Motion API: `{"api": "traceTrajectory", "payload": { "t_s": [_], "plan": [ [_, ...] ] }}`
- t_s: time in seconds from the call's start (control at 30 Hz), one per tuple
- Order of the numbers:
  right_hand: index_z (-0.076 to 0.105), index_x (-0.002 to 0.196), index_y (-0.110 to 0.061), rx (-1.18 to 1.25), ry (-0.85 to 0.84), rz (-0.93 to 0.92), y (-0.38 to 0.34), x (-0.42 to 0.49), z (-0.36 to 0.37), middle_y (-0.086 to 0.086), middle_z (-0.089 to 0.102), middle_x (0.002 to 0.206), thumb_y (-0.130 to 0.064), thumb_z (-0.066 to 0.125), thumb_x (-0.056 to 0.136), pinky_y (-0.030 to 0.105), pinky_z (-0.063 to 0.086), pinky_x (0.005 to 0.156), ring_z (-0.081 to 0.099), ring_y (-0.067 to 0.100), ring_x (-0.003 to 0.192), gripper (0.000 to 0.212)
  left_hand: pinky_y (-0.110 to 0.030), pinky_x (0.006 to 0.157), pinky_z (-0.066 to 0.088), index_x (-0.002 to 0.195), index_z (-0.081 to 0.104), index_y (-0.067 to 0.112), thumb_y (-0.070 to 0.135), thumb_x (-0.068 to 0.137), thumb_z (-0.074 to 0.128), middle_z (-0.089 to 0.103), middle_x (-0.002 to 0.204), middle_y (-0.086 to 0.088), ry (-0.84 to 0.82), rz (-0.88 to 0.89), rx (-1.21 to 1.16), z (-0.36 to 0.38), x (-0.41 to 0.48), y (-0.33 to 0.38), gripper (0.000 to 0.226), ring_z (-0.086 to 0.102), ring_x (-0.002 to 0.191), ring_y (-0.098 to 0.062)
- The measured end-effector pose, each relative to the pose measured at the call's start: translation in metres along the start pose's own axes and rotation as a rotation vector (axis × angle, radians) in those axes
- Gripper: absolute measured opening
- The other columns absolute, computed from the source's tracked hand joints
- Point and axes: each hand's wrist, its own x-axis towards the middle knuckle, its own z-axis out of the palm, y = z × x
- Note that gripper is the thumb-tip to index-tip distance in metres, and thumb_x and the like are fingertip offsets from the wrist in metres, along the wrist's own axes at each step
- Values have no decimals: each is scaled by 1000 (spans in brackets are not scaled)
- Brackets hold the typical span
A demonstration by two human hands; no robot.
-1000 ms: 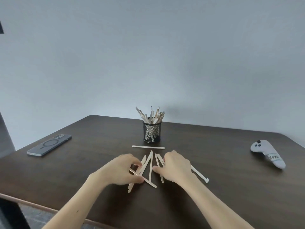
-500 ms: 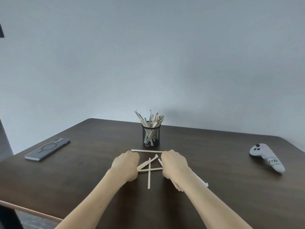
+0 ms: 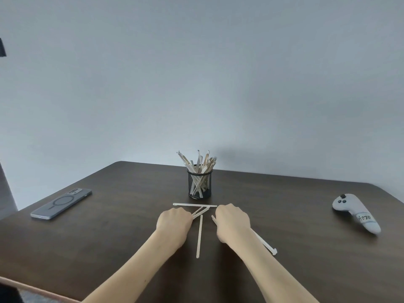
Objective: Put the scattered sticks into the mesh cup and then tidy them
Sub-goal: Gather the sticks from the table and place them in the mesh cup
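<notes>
A black mesh cup (image 3: 199, 185) stands at the middle of the dark table, with several pale sticks fanned out of its top. In front of it my left hand (image 3: 173, 221) is closed on a small bundle of sticks (image 3: 198, 211) that pokes out toward the right. My right hand (image 3: 232, 220) is closed over sticks too; their white ends (image 3: 267, 246) trail out behind my wrist. One stick (image 3: 194, 204) lies crosswise just before the cup. Another loose stick (image 3: 199, 236) lies lengthwise between my hands.
A grey phone (image 3: 61, 203) lies face down at the left of the table (image 3: 122, 232). A light grey controller (image 3: 355, 213) rests at the right. The table's near edge runs along the bottom left; a plain wall stands behind.
Both hands have moved away from me toward the cup and closed, gathering most of the scattered sticks into two bundles. One lengthwise stick stays on the table between them.
</notes>
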Motion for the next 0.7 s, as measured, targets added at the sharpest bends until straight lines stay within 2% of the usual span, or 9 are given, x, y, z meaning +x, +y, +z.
{"api": "traceTrajectory", "payload": {
  "t_s": [0.2, 0.33, 0.4, 0.43, 0.5, 0.53, 0.63, 0.7],
  "plan": [
    [62, 128, -12, -15, 21, 20, 1, -3, 6, 8, 65, 129, -13, 59, 96, 34, 50, 91, 63, 29, 120, 32, -38, 99, 49, 133, 55, 7, 16, 105, 43, 59, 139, -12, -28, -91, -162, 11, 3, -8, 32, 60, 128, -32],
    [64, 112, -11, 143, 76, 65, 7, -13, 18, 8, 68, 119, -24, 51, 98, 33, 49, 86, 65, 29, 108, 23, -40, 92, 49, 130, 48, 8, 23, 108, 32, 56, 136, -12, 22, -140, -256, 20, -7, -4, 31, 62, 124, -32],
    [57, 96, -12, 271, 106, 103, 11, -13, 25, 8, 68, 109, -28, 42, 101, 33, 47, 78, 60, 28, 89, 22, -39, 78, 45, 114, 45, 11, 23, 108, 30, 64, 120, -8, 88, -196, -393, 22, -9, -4, 20, 67, 112, -33],
    [53, 93, -12, 351, 113, 124, 13, -11, 28, 8, 67, 104, -28, 39, 102, 34, 45, 75, 57, 26, 84, 23, -38, 72, 42, 105, 41, 13, 23, 108, 30, 66, 106, -5, 131, -225, -469, 22, -9, -5, 15, 69, 101, -33],
    [52, 92, -11, 544, 110, 140, 17, -6, 31, 6, 64, 95, -28, 35, 104, 37, 46, 72, 61, 25, 82, 27, -37, 67, 41, 94, 33, 15, 23, 108, 29, 58, 79, 3, 233, -268, -617, 23, -11, -6, 17, 61, 72, -29],
    [51, 90, -11, 662, 111, 137, 19, -5, 31, 5, 63, 89, -27, 34, 105, 38, 46, 70, 61, 23, 77, 28, -38, 66, 43, 89, 32, 16, 25, 109, 29, 55, 72, 4, 275, -278, -708, 23, -12, -7, 22, 54, 64, -26],
    [44, 80, -14, 985, 157, 117, 19, -5, 24, 1, 54, 74, -31, 32, 108, 31, 39, 59, 49, 14, 60, 35, -39, 64, 42, 76, 33, 18, 47, 108, 31, 56, 69, 2, 350, -275, -1007, 18, -13, -6, 44, 49, 62, -22],
    [45, 80, -17, 1100, 204, 87, 15, -5, 20, -3, 53, 69, -47, 36, 106, 26, 38, 55, 49, 11, 57, 41, -33, 54, 34, 70, 32, 18, 59, 102, 43, 48, 59, 7, 430, -207, -1120, 14, -12, -3, 53, 41, 54, -17]
  ]
}}
